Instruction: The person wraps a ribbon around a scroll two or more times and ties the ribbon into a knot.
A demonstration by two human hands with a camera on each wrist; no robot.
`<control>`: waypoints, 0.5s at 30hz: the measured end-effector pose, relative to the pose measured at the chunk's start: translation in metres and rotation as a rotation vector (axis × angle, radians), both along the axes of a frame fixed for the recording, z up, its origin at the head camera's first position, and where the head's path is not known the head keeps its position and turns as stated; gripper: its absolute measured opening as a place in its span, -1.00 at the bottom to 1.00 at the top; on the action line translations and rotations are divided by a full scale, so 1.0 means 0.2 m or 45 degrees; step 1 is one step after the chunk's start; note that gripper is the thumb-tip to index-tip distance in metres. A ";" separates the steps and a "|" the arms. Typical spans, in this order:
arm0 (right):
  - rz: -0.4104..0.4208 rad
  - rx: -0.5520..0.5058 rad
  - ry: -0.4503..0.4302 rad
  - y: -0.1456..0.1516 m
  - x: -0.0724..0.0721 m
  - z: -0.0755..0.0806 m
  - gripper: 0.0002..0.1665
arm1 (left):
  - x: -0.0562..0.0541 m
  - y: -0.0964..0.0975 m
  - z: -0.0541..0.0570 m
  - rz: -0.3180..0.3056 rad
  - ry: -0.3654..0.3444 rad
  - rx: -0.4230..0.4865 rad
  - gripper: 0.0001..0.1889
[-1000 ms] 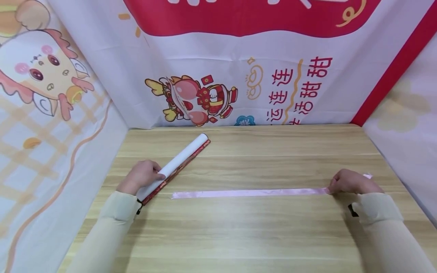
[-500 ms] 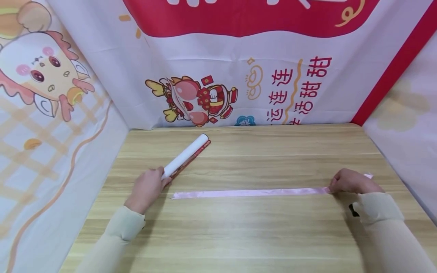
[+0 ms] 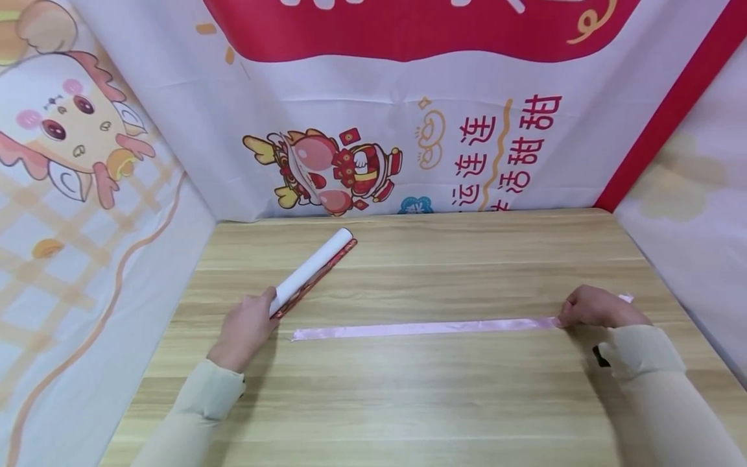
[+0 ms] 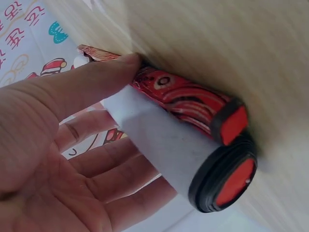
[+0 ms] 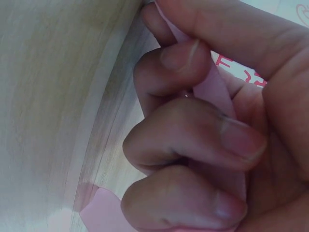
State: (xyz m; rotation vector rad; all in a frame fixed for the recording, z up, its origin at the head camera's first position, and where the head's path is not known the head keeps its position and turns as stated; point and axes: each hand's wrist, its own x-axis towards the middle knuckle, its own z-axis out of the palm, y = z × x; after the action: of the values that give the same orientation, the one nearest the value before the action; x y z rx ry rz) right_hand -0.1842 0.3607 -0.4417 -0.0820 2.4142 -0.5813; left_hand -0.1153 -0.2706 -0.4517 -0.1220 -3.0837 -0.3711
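On the left of the table lies a rolled-up scroll [image 3: 312, 267], white with a red patterned edge strip [image 4: 181, 99] along one side. My left hand [image 3: 245, 329] grips its near part: the thumb presses the red strip while the fingers reach along the white roll's other side. Black rims with red caps show at the scroll's near end in the left wrist view. A pink satin ribbon [image 3: 426, 329] stretches nearly straight across the table. At its right end, my right hand [image 3: 598, 307] holds it, fingers curled round the ribbon [image 5: 212, 89]; a short tail sticks out beyond the hand.
The wood-grain table [image 3: 408, 395] meets a printed cloth backdrop [image 3: 222, 130] at its back edge, with more cloth walls at left and right. The scroll's near end lies close to the ribbon's frayed left end.
My left hand has shifted round to the scroll's near right side and now covers its near end in the head view. The scroll, ribbon and right hand stay nearly in place.
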 end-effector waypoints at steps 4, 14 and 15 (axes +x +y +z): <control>-0.006 -0.003 -0.002 0.00 0.00 0.00 -0.73 | -0.01 -0.02 0.01 -0.012 0.005 -0.007 -0.55; 0.004 -0.017 0.010 0.01 0.00 -0.02 -0.74 | 0.00 0.01 0.09 -0.054 -0.008 0.027 -0.53; 0.010 -0.018 0.020 0.01 0.00 -0.02 -0.74 | 0.00 0.04 0.10 -0.073 0.000 0.033 -0.53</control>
State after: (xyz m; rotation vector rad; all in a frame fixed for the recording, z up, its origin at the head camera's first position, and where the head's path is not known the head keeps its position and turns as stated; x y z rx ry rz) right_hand -0.1843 0.3621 -0.4461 -0.1027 2.4238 -0.5962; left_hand -0.1148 -0.2632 -0.4321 -0.2105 -3.0794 -0.4128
